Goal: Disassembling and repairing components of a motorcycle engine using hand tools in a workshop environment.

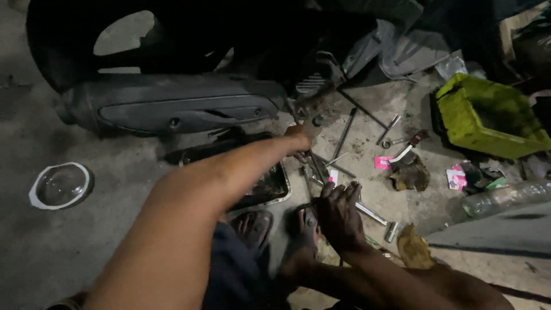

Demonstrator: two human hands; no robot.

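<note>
Feet in dark sandals (270,227) sit nearest the camera, on grey concrete floor (69,252). Right hand (340,215) rests just past the right sandal, palm down, fingers (344,192) spread wide and grimy, touching or just over a long metal socket wrench (373,215) lying on the floor; no grip around it is visible. A yellowish rag (414,248) lies near the wrist on the outer side.

Left arm stretches forward across a dark oil-stained metal tray (270,186). Left hand (299,140) is at the underside of the scooter, beside a metal fitting (314,117); fingers are curled and mostly hidden, so cannot tell whether it holds anything.

Beyond the right hand: loose metal rods and wrenches (344,138) scattered on the floor, a dirty dark rag (410,172), pink packets (383,162). To the right, a clear plastic bottle (502,198) lying on its side.

Farther: black scooter engine cover (172,106) and the rear body above it, dim. Far right, a green plastic tub (488,115), tilted. Far left, well apart from everything, a round clear lens with white rim (60,185).
</note>
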